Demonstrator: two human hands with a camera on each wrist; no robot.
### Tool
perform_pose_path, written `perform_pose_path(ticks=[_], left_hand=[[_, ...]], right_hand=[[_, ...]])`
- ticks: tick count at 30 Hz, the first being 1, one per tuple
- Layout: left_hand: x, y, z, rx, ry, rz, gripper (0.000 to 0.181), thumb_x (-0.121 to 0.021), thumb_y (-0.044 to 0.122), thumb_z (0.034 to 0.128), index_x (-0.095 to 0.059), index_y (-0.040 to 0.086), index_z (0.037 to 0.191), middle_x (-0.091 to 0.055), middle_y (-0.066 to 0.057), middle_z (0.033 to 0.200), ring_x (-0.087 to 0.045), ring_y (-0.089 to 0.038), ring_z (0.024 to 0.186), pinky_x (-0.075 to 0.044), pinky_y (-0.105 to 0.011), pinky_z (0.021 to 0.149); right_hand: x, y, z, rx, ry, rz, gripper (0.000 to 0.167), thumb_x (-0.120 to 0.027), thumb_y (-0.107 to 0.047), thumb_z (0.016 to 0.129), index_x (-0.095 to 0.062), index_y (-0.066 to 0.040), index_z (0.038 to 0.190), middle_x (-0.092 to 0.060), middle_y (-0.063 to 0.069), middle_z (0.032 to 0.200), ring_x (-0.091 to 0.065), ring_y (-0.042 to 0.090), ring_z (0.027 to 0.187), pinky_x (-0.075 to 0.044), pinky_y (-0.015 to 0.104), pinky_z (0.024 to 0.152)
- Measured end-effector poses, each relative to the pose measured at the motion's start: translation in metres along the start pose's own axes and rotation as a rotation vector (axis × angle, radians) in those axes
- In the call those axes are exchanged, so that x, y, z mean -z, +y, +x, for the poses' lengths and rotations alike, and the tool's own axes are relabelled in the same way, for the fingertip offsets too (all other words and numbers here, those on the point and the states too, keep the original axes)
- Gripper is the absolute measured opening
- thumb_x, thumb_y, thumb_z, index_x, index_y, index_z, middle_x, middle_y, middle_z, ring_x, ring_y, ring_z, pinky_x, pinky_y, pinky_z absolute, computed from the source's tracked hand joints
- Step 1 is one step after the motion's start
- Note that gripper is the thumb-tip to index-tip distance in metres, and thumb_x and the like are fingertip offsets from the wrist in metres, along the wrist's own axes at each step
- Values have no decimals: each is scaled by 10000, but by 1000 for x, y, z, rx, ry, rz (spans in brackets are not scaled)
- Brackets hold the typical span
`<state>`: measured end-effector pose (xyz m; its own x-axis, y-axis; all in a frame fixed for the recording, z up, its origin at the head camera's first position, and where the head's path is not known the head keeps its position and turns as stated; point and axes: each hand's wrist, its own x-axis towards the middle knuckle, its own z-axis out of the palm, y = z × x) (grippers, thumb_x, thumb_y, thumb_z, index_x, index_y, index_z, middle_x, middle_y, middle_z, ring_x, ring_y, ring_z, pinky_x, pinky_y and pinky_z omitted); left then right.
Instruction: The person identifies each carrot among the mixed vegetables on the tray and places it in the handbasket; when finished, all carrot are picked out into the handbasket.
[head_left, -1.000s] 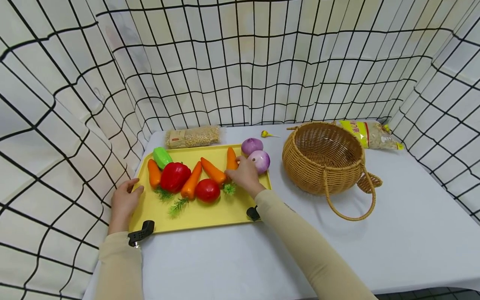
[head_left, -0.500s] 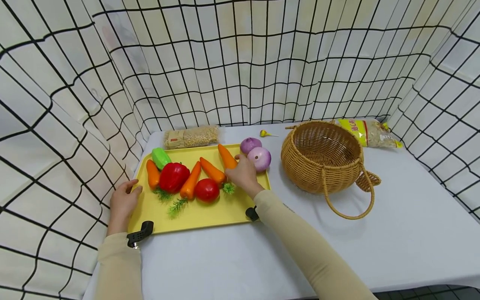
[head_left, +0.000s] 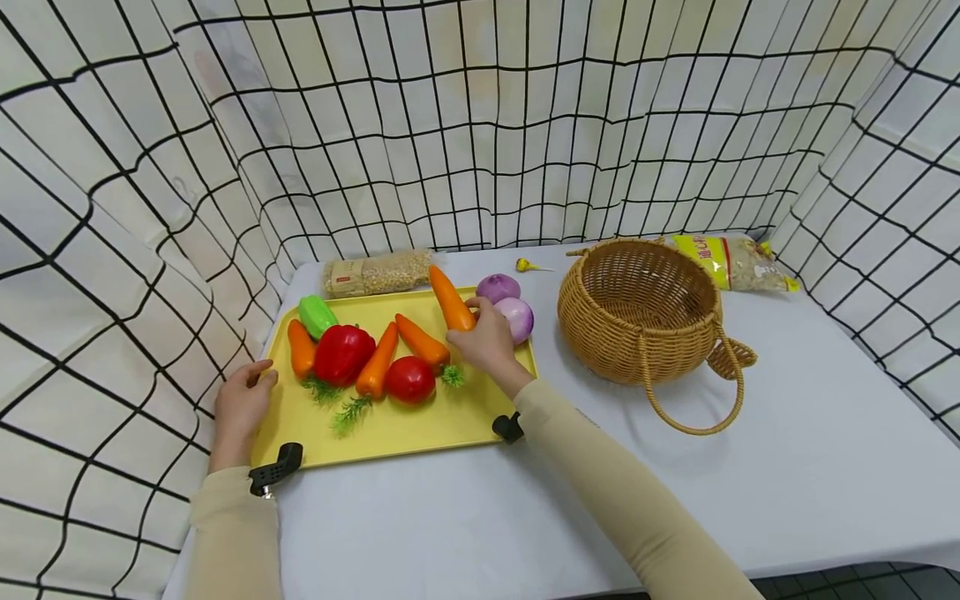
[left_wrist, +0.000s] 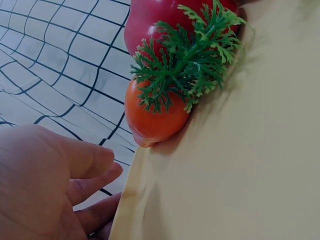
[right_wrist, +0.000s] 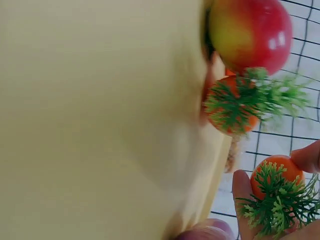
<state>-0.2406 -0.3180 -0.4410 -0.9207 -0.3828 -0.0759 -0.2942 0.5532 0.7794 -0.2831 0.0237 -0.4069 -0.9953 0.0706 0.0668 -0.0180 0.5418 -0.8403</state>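
White table (head_left: 420,533), four carrots (head_left: 448,298)

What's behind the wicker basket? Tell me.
A yellow-labelled bag lies behind the right side of the wicker basket, its lower left part covered. Anything else directly behind the basket's wall cannot be seen.

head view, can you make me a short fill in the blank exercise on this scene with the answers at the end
1. One carrot is held in the person's ____ hand.
2. The tray is coloured ____.
3. Counting the held one, the head view shows ____ carrots.
4. In the head view, the tray lies to the ____ of the basket.

Missing words: right; yellow; four; left
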Motion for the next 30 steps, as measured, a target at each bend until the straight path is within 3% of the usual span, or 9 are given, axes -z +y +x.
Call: perform_pose_path(ticks=[9, 16, 25, 30], left_hand=[[1, 1, 0, 4, -8, 3, 503, -408, 270, 1029, -430, -5, 1449, -433, -255, 1452, -394, -367, 1294, -341, -476, 1036], [2, 1, -1, 6, 1, 17, 501, -413, 266, 1025, -438, -9, 1443, -446, -260, 1437, -398, -371, 1288, -348, -457, 1004], [1, -1, 2, 19, 3, 1, 505, -409, 276, 1028, -433, -1, 1449, -443, -255, 1437, -404, -360, 1274, -369, -440, 988], [2, -2, 3, 31, -5, -6, 509, -410, 284, 1028, -431, 2, 1452, -430, -254, 1452, -389, -367, 1295, -358, -456, 1010]], right_hand=[[38, -10, -2, 177, -71, 73, 503, -731, -112, 819, -571, -92, 1295, -612, 80, 1181, -600, 213, 967, -543, 300, 776], [75, -12, -5, 207, -91, 102, 458, -694, -124, 836, -589, -142, 1282, -610, 29, 1197, -597, 185, 986, -523, 319, 792], [112, -15, -18, 260, -61, 112, 461, -681, -115, 826, -610, -128, 1281, -596, 54, 1201, -613, 203, 927, -520, 298, 687], [132, -16, -27, 286, -50, 112, 447, -689, -98, 838, -609, -122, 1277, -592, 46, 1207, -623, 208, 964, -525, 305, 706]])
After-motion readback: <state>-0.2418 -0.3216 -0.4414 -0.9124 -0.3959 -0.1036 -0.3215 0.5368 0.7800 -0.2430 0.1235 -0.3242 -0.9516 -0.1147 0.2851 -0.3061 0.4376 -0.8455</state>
